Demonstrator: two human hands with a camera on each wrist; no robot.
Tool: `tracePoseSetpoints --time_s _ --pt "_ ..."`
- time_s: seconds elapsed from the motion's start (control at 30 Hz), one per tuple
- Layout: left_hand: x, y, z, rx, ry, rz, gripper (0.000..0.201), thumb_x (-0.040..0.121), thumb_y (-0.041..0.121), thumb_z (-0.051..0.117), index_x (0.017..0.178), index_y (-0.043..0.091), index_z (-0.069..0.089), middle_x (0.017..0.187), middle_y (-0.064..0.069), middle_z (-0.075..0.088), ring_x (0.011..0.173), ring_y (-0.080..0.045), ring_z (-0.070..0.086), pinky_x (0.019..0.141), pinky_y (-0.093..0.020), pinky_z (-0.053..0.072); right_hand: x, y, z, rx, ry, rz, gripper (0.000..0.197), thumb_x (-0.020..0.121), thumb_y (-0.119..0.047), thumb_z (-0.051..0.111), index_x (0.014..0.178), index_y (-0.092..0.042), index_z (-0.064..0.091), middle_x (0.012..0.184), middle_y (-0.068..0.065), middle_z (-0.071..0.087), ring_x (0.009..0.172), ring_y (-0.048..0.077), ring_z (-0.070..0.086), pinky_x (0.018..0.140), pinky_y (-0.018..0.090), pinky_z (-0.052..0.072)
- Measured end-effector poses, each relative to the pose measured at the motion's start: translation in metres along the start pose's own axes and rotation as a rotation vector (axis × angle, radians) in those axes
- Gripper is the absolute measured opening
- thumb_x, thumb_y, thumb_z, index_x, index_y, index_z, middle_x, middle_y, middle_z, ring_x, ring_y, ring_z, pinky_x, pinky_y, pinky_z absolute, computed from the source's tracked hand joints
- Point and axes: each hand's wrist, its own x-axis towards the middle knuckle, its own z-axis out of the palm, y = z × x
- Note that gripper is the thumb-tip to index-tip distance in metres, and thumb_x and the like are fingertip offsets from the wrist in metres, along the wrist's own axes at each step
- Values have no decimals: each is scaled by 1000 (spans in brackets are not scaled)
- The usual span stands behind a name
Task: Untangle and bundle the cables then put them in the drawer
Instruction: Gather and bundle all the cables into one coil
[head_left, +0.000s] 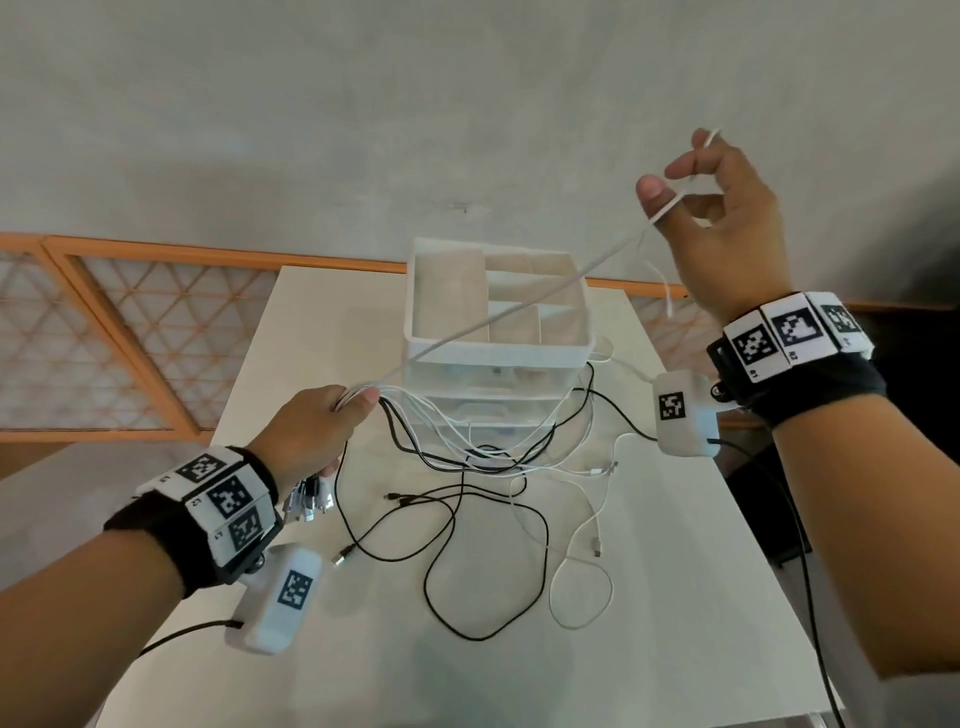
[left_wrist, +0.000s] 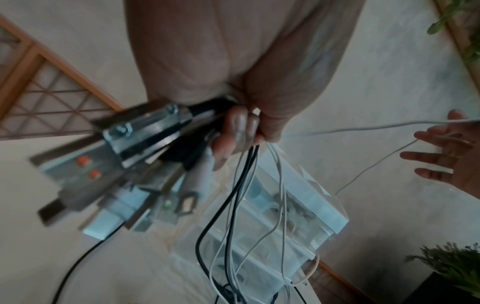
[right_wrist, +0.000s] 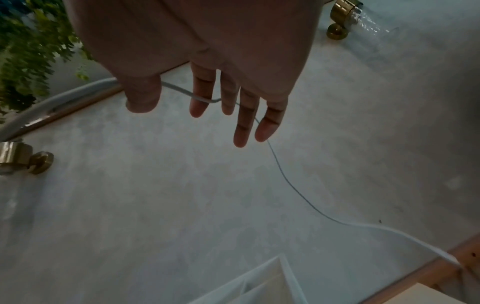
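A person's left hand (head_left: 317, 426) grips a bunch of black and white cables (head_left: 467, 447) above a white table (head_left: 322, 670). The right hand (head_left: 727, 223), raised, fingers loosely curled, hooks one taut white cable (head_left: 493, 317) over a drawer organizer (head_left: 498, 353).

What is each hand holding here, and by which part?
Left hand grips a bunch of black and white cables just behind their plug ends. Right hand holds one white cable partway along, looped over its fingers.

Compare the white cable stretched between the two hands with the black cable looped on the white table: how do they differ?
The thin white cable is pulled taut in the air from the left hand to the right hand; the black cable lies slack on the table in a wide loop. Both run into the left hand's bunch.
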Motion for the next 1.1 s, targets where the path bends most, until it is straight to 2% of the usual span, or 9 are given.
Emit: tracePoseSetpoints --time_s 0.17,0.3,0.4,0.5,0.57,0.73,0.8,0.93,1.1 --pt "-4 22 -1 -107 36 76 40 98 39 56 83 2 59 44 8 35 37 -14 31 51 -28 32 -3 66 -8 -241 -264 264 28 70 -37 73 95 -42 60 136 -9 59 94 8 64 93 39 52" --pt "-9 37 -10 -155 50 195 36 96 34 61 82 1 61 48 7 39 41 -13 31 47 -26 31 -58 137 -12 -558 -687 566 60 82 2 60 122 -43 61 144 2 52 86 22 63 79 37 57" --pt "-11 47 -11 -81 15 251 36 95 34 63 83 0 62 52 6 43 39 -9 32 43 -24 31 -88 126 -4 -469 -658 558 50 86 -4 64 131 -26 61 116 1 71 83 21 69 82 31 55" --pt "-22 66 2 153 -153 334 35 95 39 61 80 8 62 47 12 45 36 -6 37 37 -22 36 -102 67 24 -223 -626 367 65 82 -28 78 139 -40 48 66 -3 66 55 10 58 70 25 55" --pt "-32 81 15 324 -252 431 31 93 44 62 72 21 60 47 14 48 41 -4 45 43 -16 38 -114 23 53 -77 -732 296 77 78 -39 82 141 -49 40 57 -5 59 46 6 49 56 17 46" --pt "-53 95 17 155 -250 513 51 89 58 50 74 15 73 50 11 41 45 -7 36 50 -21 34 -146 46 95 -249 -1012 414 14 85 -34 73 80 -23 67 53 -5 58 38 13 52 50 24 43" --pt "-51 85 -4 30 -266 376 55 95 58 43 79 18 77 52 9 33 52 -18 31 54 -29 31 -140 71 78 -403 -961 539 15 90 -27 70 80 -17 66 53 -1 62 41 18 59 51 28 51" --pt "-42 43 -15 510 -360 226 44 100 53 38 89 31 74 62 8 49 59 -15 46 60 -27 37 -125 104 41 -452 -292 370 25 87 -9 64 107 -24 68 90 -6 72 74 19 69 81 29 54" --pt "-38 9 23 487 -158 80 44 106 36 36 91 12 70 66 5 51 56 -8 46 50 -15 32 -168 140 52 -390 -540 581 76 87 -11 66 148 -38 31 112 -6 67 84 23 72 92 39 55"
